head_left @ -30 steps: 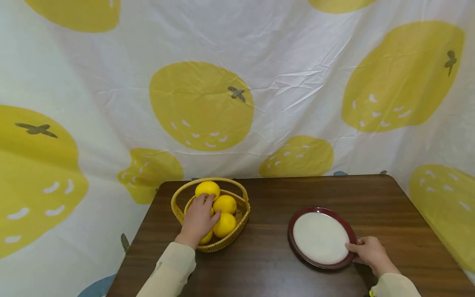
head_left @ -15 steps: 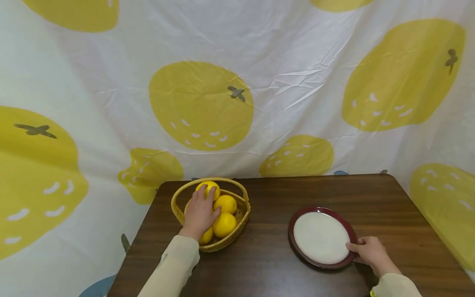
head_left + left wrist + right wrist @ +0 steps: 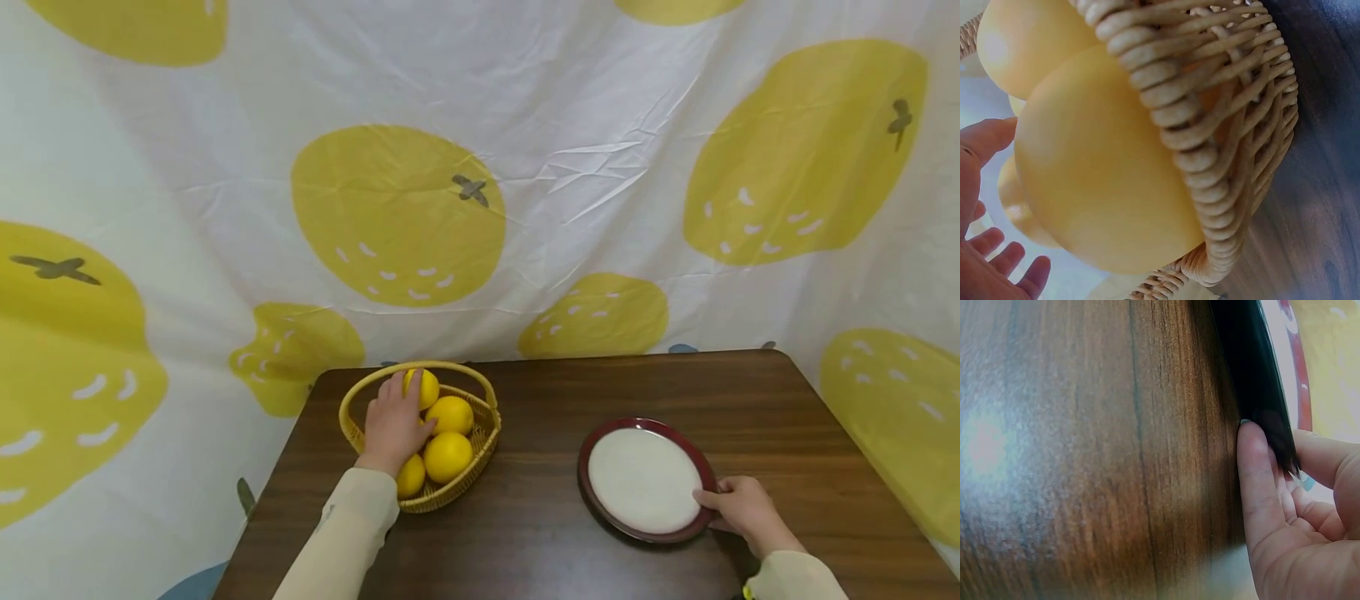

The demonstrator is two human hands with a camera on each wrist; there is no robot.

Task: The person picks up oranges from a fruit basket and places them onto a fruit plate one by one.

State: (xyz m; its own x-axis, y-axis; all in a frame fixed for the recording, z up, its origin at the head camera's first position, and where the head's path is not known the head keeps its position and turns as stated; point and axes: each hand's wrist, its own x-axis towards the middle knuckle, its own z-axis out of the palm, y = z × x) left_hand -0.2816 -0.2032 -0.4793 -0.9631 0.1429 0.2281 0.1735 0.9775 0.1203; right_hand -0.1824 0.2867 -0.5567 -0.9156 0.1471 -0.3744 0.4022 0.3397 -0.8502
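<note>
A wicker basket [image 3: 491, 450] with a tall handle holds several yellow lemons [image 3: 448, 457] on the left of the table. My left hand [image 3: 393, 427] is over the basket, its fingers reaching onto the far lemon [image 3: 429, 389]. In the left wrist view, the fingers of that hand [image 3: 988, 206] are spread apart, and a large lemon [image 3: 1104, 169] fills the near side of the basket. On the right, my right hand [image 3: 746, 512] pinches the edge of a white plate [image 3: 645, 479] with a dark red rim. The right wrist view shows thumb and fingers on opposite faces of the plate's edge [image 3: 1260, 381].
A dark brown wooden table [image 3: 525, 517] bears the basket and the plate, with a gap between them. Right behind it hangs a white cloth [image 3: 585, 100] printed with big yellow lemons.
My left hand has shifted slightly farther over the basket, its fingers moving to the left side of the far lemon. The right hand still holds the plate in place.
</note>
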